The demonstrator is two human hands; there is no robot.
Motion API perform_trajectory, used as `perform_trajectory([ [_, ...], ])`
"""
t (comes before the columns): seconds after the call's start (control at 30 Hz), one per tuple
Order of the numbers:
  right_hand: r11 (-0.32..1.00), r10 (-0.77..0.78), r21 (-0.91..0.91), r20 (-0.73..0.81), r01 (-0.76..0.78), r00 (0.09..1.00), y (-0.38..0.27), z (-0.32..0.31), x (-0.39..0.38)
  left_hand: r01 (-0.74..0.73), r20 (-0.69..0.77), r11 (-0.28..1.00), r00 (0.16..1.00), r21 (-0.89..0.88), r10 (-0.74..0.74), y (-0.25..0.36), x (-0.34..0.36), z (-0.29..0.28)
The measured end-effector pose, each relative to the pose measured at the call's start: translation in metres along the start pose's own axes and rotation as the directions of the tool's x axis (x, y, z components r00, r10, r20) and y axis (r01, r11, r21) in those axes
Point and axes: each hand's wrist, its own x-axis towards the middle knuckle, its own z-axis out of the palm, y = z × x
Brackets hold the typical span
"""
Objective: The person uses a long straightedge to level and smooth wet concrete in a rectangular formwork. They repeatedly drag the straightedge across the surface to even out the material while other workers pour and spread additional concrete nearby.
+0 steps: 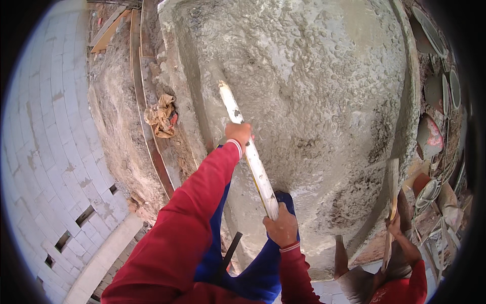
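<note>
Fingers of left hand and right hand clasp the white bar, probably stiff, slippery when wet, best held well apart.

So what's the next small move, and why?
Probably draw the white bar across the wet concrete: the left hand and right hand both grip it, and the wet concrete beside it looks rough and lumpy.

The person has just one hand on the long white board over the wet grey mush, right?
Not just one: the head view shows two, the left hand farther out and the right hand closer in, on the long white board over the wet grey mush.
</note>
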Motion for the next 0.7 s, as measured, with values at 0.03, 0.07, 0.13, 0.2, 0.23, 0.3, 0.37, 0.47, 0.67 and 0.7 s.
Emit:
perform_trajectory([
  [0.03, 0.999, 0.047, -0.026, -0.030, -0.048, 0.998, 0.021, 0.001, -0.031, 0.065, 0.077, 0.997, 0.995, -0.046, -0.062, -0.027, -0.034, 0.000],
  [0.07, 0.995, 0.082, -0.044, -0.072, -0.086, 0.994, 0.043, 0.002, -0.062, 0.122, 0.128, 0.993, 0.984, -0.001, -0.121, -0.053, -0.074, 0.000],
  [0.13, 0.964, 0.252, -0.084, -0.036, -0.254, 0.967, 0.077, -0.009, -0.132, 0.184, 0.170, 0.979, 0.971, -0.089, -0.167, -0.096, -0.166, -0.001],
  [0.2, 0.890, 0.442, -0.146, 0.040, -0.432, 0.896, 0.128, -0.011, -0.195, 0.315, 0.283, 0.946, 0.917, -0.083, -0.281, -0.130, -0.234, -0.003],
  [0.23, 0.909, 0.391, -0.147, -0.022, -0.390, 0.920, 0.133, -0.017, -0.211, 0.292, 0.284, 0.952, 0.924, -0.086, -0.258, -0.130, -0.255, -0.004],
  [0.3, 0.934, 0.317, -0.161, -0.036, -0.319, 0.948, 0.130, -0.011, -0.181, 0.254, 0.313, 0.948, 0.931, -0.191, -0.186, -0.102, -0.235, -0.003],
  [0.37, 0.973, 0.205, -0.103, -0.029, -0.207, 0.978, 0.086, -0.009, -0.105, 0.131, 0.239, 0.956, 0.969, -0.262, -0.067, -0.060, -0.170, -0.003],
  [0.47, 0.999, -0.022, 0.036, -0.062, 0.024, 0.998, -0.003, 0.004, 0.050, -0.163, 0.062, 0.976, 0.983, -0.145, 0.173, 0.047, -0.017, 0.016],
  [0.67, 0.990, -0.092, 0.107, -0.008, 0.092, 0.996, -0.058, 0.026, 0.129, -0.163, 0.027, 0.962, 0.987, 0.218, 0.161, 0.122, 0.073, 0.021],
  [0.7, 0.990, -0.120, 0.074, -0.053, 0.124, 0.991, -0.048, 0.024, 0.115, -0.127, 0.009, 0.981, 0.992, 0.148, 0.127, 0.107, 0.073, 0.023],
])
